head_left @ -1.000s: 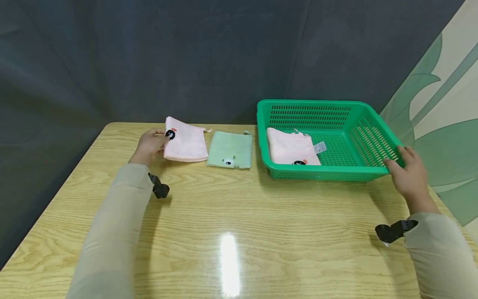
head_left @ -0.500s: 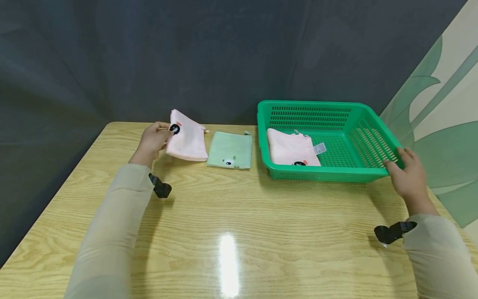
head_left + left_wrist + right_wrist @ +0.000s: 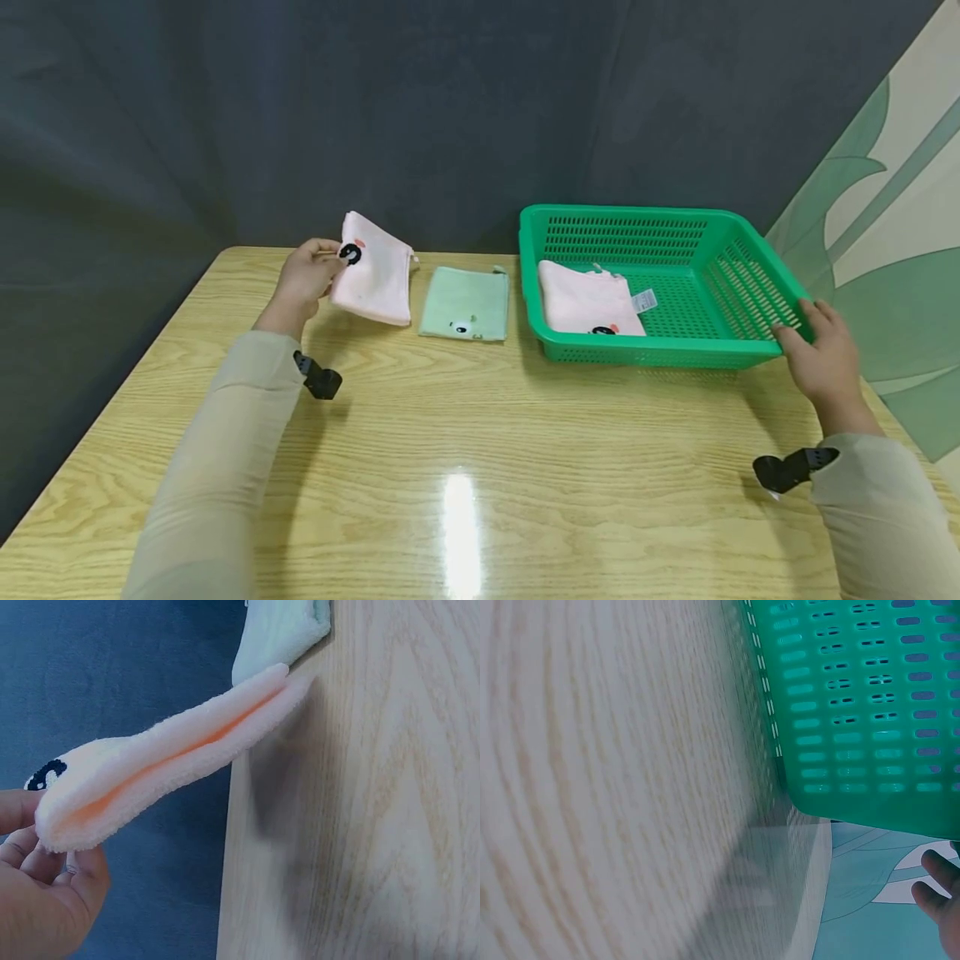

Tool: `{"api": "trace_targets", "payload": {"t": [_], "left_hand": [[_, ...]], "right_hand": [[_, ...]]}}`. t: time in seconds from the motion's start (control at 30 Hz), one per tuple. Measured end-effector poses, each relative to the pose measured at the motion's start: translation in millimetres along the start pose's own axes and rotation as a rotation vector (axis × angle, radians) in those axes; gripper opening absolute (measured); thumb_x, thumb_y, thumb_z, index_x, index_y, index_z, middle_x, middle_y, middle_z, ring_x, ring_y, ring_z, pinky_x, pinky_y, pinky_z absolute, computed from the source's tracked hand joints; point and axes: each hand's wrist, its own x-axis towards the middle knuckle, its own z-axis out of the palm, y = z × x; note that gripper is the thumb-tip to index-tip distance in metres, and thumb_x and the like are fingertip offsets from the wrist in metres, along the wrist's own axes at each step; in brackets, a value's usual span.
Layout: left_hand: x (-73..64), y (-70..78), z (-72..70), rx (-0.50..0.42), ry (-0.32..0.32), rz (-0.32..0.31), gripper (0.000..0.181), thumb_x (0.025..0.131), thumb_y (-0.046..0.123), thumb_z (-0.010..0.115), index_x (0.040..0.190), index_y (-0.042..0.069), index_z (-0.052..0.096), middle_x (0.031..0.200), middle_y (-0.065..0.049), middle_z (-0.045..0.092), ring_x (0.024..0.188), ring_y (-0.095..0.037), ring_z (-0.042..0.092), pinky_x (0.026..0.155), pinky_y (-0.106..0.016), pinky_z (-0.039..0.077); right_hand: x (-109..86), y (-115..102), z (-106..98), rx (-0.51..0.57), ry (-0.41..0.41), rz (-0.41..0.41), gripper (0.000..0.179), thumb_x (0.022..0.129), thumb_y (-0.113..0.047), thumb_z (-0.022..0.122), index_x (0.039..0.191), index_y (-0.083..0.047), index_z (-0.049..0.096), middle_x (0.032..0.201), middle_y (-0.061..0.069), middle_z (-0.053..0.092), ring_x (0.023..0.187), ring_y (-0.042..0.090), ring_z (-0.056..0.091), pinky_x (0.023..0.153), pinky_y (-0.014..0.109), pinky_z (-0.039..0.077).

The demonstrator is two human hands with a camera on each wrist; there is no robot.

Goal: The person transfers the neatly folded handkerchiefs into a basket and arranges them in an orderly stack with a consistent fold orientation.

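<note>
My left hand (image 3: 306, 277) pinches the left edge of a folded pink hand towel (image 3: 378, 277) with a black-and-orange embroidered patch and a hanging loop. In the left wrist view the towel (image 3: 169, 761) slants up from the fingers, its two layers slightly parted at the fold. Just right of it lies a folded green hand towel (image 3: 467, 302) with a small embroidered eye. My right hand (image 3: 827, 354) grips the right front corner of a green plastic basket (image 3: 660, 340), thumb on the rim. Inside the basket, at its left, rests another folded pink towel (image 3: 583, 298).
A white tag (image 3: 644, 301) shows beside the towel in the basket. The wooden table (image 3: 480, 417) runs up to a dark curtain (image 3: 420, 117) at the back. A wall with a leaf pattern (image 3: 892, 250) stands at the right.
My left hand has raised the left edge of the pink towel, which now tilts more upright, its right side pulled slightly away from the green towel. The right hand stays on the basket.
</note>
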Motion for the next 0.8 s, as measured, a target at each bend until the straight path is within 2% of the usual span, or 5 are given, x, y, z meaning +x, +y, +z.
{"api": "trace_targets", "payload": {"t": [0.23, 0.5, 0.8], "left_hand": [[-6.1, 6.7, -0.9, -0.036, 0.006, 0.026, 0.024, 0.089, 0.012, 0.046, 0.112, 0.005, 0.045, 0.098, -0.002, 0.047, 0.073, -0.008, 0.046, 0.057, -0.02, 0.038], [-12.1, 14.7, 3.0, -0.126, -0.004, 0.038, 0.023, 0.088, 0.011, 0.048, 0.11, 0.007, 0.045, 0.098, -0.002, 0.05, 0.078, -0.009, 0.048, 0.059, -0.02, 0.041], [-17.9, 28.0, 14.9, -0.247, -0.003, 0.086, 0.018, 0.087, 0.007, 0.049, 0.105, 0.006, 0.047, 0.09, -0.001, 0.05, 0.072, -0.008, 0.049, 0.053, -0.019, 0.04]], "right_hand": [[-1.4, -1.6, -0.1, 0.021, -0.014, -0.008, 0.058, 0.091, -0.026, 0.031, 0.137, 0.0, 0.007, 0.14, 0.022, -0.003, 0.122, 0.046, -0.004, 0.09, 0.063, 0.003], [-2.0, -2.0, -0.2, 0.01, -0.015, -0.006, 0.057, 0.092, -0.025, 0.032, 0.136, 0.001, 0.008, 0.14, 0.023, -0.003, 0.122, 0.046, -0.004, 0.09, 0.062, 0.003], [-2.1, -1.1, -0.8, -0.001, -0.016, -0.004, 0.058, 0.092, -0.027, 0.031, 0.136, 0.001, 0.008, 0.14, 0.023, -0.003, 0.122, 0.046, -0.004, 0.09, 0.063, 0.003]]}}
